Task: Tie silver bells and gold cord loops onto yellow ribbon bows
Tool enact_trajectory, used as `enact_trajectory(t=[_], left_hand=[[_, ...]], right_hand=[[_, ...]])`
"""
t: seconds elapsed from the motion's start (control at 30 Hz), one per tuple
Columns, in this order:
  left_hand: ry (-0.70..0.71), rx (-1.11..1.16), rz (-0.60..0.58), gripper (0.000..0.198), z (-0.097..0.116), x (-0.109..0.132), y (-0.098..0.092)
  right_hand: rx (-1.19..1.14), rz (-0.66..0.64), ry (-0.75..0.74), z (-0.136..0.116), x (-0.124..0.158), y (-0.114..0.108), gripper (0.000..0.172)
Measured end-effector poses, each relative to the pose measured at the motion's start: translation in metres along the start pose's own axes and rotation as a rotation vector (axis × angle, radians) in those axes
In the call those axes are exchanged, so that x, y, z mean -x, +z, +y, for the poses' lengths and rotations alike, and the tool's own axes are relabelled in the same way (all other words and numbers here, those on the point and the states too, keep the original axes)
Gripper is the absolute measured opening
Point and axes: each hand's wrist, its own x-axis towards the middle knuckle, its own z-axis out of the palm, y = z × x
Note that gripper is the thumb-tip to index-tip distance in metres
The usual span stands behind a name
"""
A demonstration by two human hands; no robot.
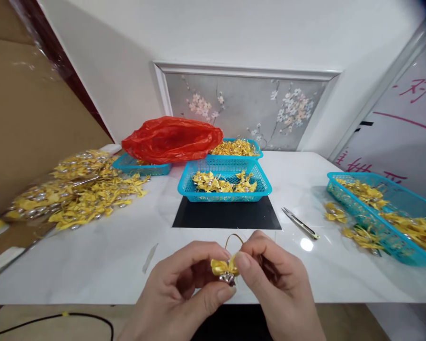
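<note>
Between my two hands, just above the table's front edge, is a small silver bell with a yellow ribbon bow and a thin gold loop rising from it. My left hand pinches the bell from the left, thumb below and forefinger above. My right hand is closed at the bow's right side, its thumb and forefinger pressed on the ribbon. The other fingers of the right hand are curled and partly hidden. Ahead of the hands, a blue basket holds several similar yellow bows, standing at a black mat.
Thread snips lie right of the mat. At right stands another blue basket of bows, with loose bows beside it. A pile of bows lies at left. A red plastic bag rests on baskets behind.
</note>
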Motion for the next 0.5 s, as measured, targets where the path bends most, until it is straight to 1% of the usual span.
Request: enact_trajectory(t=[0.17,0.23,0.37,0.5], left_hand=[[0.000,0.057,-0.085,0.022,0.000,-0.002,-0.007],[-0.009,0.055,-0.104,0.017,-0.003,-0.002,-0.009],[-0.050,0.088,-0.083,0.011,-0.009,-0.002,-0.010],[-0.056,0.145,-0.154,0.011,-0.010,-0.005,-0.011]], right_hand=[[-0.031,0.017,0.019,0.001,0.002,-0.001,0.028],[-0.058,0.018,0.024,0.002,0.002,-0.001,0.028],[-0.122,-0.017,0.005,0.006,0.000,0.000,0.027],[-0.149,-0.023,-0.013,0.011,0.000,-0.001,0.025]])
